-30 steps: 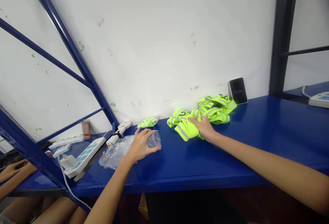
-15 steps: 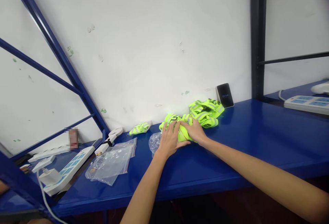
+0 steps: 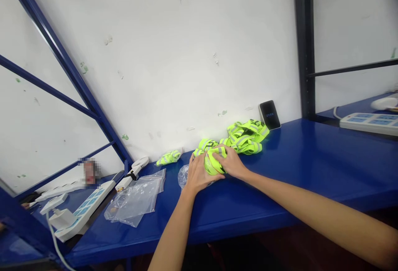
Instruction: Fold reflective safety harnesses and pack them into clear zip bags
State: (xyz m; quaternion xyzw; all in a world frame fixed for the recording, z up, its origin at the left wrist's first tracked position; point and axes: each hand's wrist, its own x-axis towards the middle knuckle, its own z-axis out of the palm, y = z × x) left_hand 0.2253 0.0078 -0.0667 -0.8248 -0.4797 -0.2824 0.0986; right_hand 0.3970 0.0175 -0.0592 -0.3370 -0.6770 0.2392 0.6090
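Note:
A rolled bundle of neon yellow reflective fabric (image 3: 213, 164) is held between my two hands just above the blue table (image 3: 242, 196). My left hand (image 3: 198, 174) wraps its left side, and my right hand (image 3: 231, 162) grips it from the right. Behind it, against the wall, lies a loose heap of the same yellow fabric (image 3: 247, 138). A crumpled clear plastic bag (image 3: 183, 176) sits beside my left hand, partly hidden by it. Farther left is a small packed yellow bundle (image 3: 169, 157).
Flat clear zip bags (image 3: 138, 198) and a white handheld fan (image 3: 129, 177) lie on the left. Power strips (image 3: 90, 209) stand beyond them. A phone (image 3: 270, 114) leans on the wall behind the heap. A dark post (image 3: 304, 47) rises at right.
The bundle has been turned and lifted a little toward me, showing a tighter round roll. Both hands have moved slightly left with it. The view has shifted a little.

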